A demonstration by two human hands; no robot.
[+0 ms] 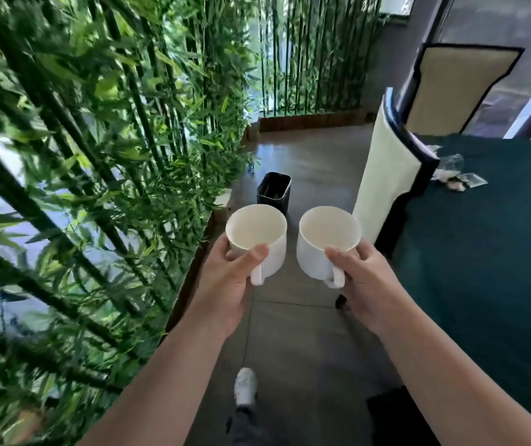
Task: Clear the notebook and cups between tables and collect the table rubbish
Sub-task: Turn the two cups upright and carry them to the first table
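Nearest the camera, two bare forearms reach forward over the grey tiled floor [289,333], with a white shoe [245,386] stepping between them. The left hand [225,278] is closed around the left cup [259,235], thumb pressed on the near wall just above the handle, fingers wrapped round the left side. The right hand [365,278] grips the right cup [326,239] the same way, thumb on the near wall beside the handle, fingers curled behind. Both white cups are upright, look empty, and are held side by side in the air, near each other but apart.

Beyond the cups, a small black bin [273,189] stands on the floor, just beside the bamboo screen [96,140] that fills the left side. To the right, a surface under a dark green cloth [482,252] carries crumpled clear wrappers and scraps of rubbish [457,178] near its far left edge. A cream-backed chair with dark trim [386,169] stands against the surface's left side, and a second chair [457,88] stands at the far side. Much of the picture is blurred.
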